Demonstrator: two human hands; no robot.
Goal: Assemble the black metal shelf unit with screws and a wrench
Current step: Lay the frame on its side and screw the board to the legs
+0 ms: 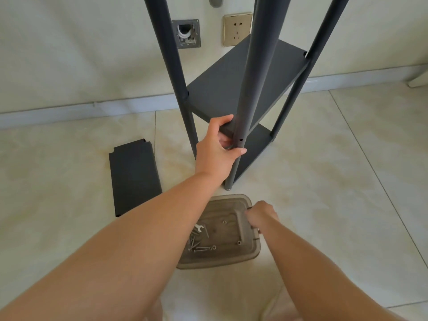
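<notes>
Two hands are working at once, and the step in hand looks like fetching a screw for the near post while keeping the frame steady.

Furthest left, a loose shelf panel (135, 179) is lying flat on the tiled floor (335, 181), matte black with notched corners.

Next, the left hand (216, 150) is curling its grip around the near post (246, 105) of the shelf unit (243, 84), thumb on top of the shelf edge, fingers wrapping just under an empty screw hole (240, 140). To do this well, I judge that hand should be holding the shelf corner level so its hole is lining up with the post's before any screw goes in. The post is a smooth round tube in dark painted metal, and it will likely be slipping under a loose hold.

Below, a smoky see-through plastic tray (222, 260) is sitting on the floor, carrying loose silver screws (196, 245) and a small flat wrench (198, 228).

Rightmost, the right hand (260, 215) is reaching over the tray's right edge, fingers curled; whether the grip is pinching a screw I cannot tell.
</notes>
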